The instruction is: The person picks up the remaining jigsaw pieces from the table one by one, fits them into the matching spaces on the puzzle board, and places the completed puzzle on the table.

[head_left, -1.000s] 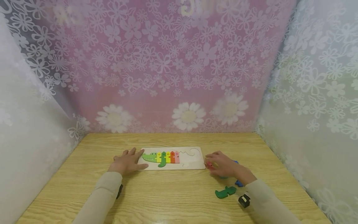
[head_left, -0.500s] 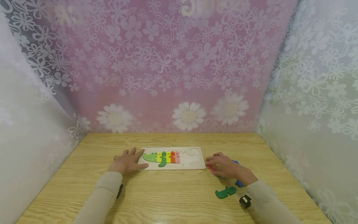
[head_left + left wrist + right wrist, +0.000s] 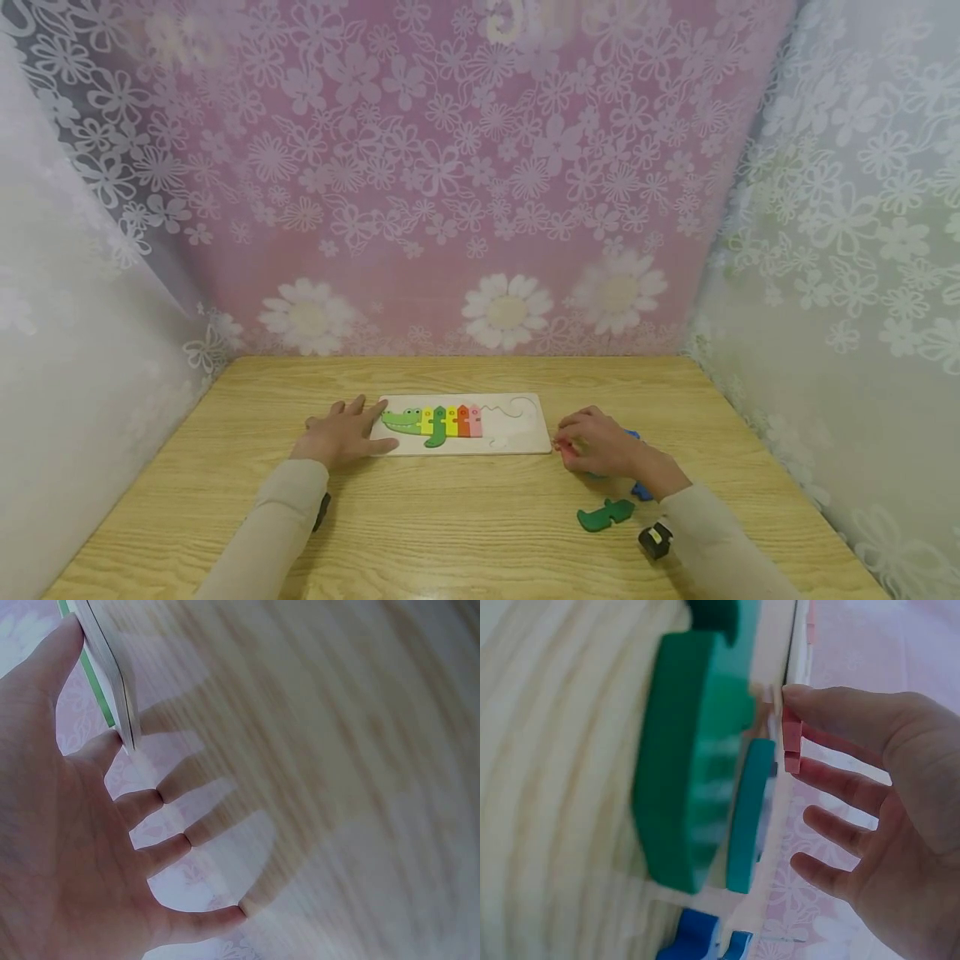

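Note:
A wooden puzzle board (image 3: 517,443) lies mid-table, with a crocodile head (image 3: 401,422) and several coloured body pieces (image 3: 452,421) set in its left part. Its right part shows bare outlines. My left hand (image 3: 341,433) rests at the board's left end, fingers spread, the thumb and index finger on the board. Right of the board, my right hand (image 3: 600,442) pinches a red puzzle piece (image 3: 792,739) between thumb and fingers. In the right wrist view the other fingertips are spread, and the piece is close over the table.
A dark green puzzle piece (image 3: 604,515) lies in front of the right hand. A teal piece (image 3: 750,817) and blue pieces (image 3: 690,935) lie beside and partly behind that hand. Floral curtains (image 3: 480,183) hang round the wooden table (image 3: 450,533).
The red piece has turned slightly in the right fingers, which have closed in on it beside the board. My left hand and the board have stayed put.

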A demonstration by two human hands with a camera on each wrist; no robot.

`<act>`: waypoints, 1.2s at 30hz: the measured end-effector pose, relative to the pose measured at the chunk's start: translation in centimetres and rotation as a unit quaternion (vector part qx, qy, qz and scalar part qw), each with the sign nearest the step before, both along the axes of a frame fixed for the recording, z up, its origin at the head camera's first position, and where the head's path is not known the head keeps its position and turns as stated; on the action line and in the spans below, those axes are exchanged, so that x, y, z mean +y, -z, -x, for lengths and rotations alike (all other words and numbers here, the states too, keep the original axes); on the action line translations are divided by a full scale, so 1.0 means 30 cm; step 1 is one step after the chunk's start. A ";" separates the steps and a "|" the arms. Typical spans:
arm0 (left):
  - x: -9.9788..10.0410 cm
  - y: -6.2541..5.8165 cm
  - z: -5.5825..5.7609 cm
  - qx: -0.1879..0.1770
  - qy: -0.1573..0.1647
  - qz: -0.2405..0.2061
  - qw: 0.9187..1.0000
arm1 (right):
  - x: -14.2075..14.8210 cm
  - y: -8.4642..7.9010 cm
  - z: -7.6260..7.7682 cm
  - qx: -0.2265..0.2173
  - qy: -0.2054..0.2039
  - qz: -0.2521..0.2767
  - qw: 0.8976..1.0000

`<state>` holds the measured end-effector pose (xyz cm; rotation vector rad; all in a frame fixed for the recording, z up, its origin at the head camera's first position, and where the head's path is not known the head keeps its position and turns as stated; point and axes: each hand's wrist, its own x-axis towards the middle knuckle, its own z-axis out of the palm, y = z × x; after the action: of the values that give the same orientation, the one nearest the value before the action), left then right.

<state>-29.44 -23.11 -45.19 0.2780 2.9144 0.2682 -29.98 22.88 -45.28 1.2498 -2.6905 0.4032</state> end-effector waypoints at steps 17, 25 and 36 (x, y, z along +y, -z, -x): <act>0.002 -0.002 0.003 0.004 0.001 0.008 1.000 | -0.060 -0.037 -0.007 -0.009 0.033 0.035 0.999; 0.008 -0.006 -0.003 0.000 -0.001 0.011 1.000 | -0.106 -0.058 0.011 -0.023 0.026 0.030 0.999; 0.005 -0.002 0.000 0.000 -0.001 0.015 1.000 | -0.161 -0.056 0.044 -0.047 0.027 0.020 0.998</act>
<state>-29.46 -22.96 -45.13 0.2700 2.9166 0.2248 -31.29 18.06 -43.59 1.1726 -2.7730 0.5179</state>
